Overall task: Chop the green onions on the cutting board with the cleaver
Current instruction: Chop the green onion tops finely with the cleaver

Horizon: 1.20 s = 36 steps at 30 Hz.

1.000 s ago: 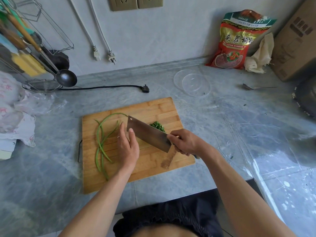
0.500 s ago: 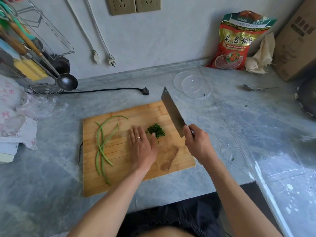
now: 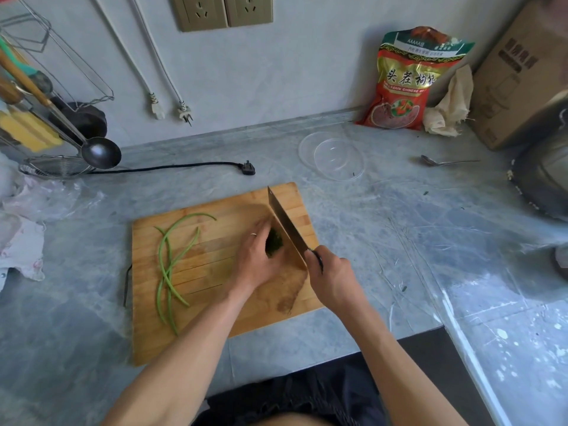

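Note:
A wooden cutting board (image 3: 196, 327) lies on the grey counter. Several long green onion stalks (image 3: 167, 265) lie on its left half. A small pile of chopped green onion (image 3: 273, 242) sits near the board's middle right. My left hand (image 3: 256, 259), a ring on one finger, presses its fingers against the left side of that pile. My right hand (image 3: 330, 278) grips the dark handle of the cleaver (image 3: 284, 224), whose blade stands edge-down on the board right beside the pile, tip pointing away from me.
A clear plastic bowl (image 3: 333, 156) and a metal spoon (image 3: 442, 162) lie behind the board. A red snack bag (image 3: 405, 84), cloth and cardboard box stand at the back right. A black plug (image 3: 247, 168), ladle (image 3: 100, 152) and utensil rack are at the left.
The cleaver was lifted off the board to the right, then came down beside the chopped pile. My left hand slid right from the stalks and now gathers the pile against the blade.

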Motion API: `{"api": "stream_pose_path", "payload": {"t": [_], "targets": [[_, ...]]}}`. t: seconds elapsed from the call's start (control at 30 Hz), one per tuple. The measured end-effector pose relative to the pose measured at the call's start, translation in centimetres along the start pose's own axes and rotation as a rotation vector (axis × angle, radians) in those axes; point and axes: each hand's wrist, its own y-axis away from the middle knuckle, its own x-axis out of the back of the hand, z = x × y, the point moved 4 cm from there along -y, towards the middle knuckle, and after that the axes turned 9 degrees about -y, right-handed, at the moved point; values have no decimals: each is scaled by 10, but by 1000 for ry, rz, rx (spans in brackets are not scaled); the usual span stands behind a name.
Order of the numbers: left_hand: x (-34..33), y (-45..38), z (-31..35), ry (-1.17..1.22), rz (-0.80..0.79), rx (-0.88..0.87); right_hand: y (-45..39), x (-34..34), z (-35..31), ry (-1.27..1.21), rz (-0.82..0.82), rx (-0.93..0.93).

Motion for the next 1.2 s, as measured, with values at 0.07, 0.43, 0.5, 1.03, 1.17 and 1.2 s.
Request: {"api": "stream_pose_path", "payload": {"t": [0.07,0.43,0.5,1.03,1.17,1.2], "targets": [[-2,1,-5,-21,-131,-147,0,0,1,-22,-6,-16],[-3,-17,-36,-266,-276,-183,4,5,-2,-133,-9,-130],[4,-12,-39,-274,-297,-180,6,7,-3,-148,-11,-138],[14,-14,-32,-287,-138,-177,12,12,-8,-242,2,-186],[3,-13,-21,-277,-99,-94,13,14,-4,-252,21,-191],[-2,-14,-20,-286,-87,-78,14,13,-3,-257,23,-196]]}}
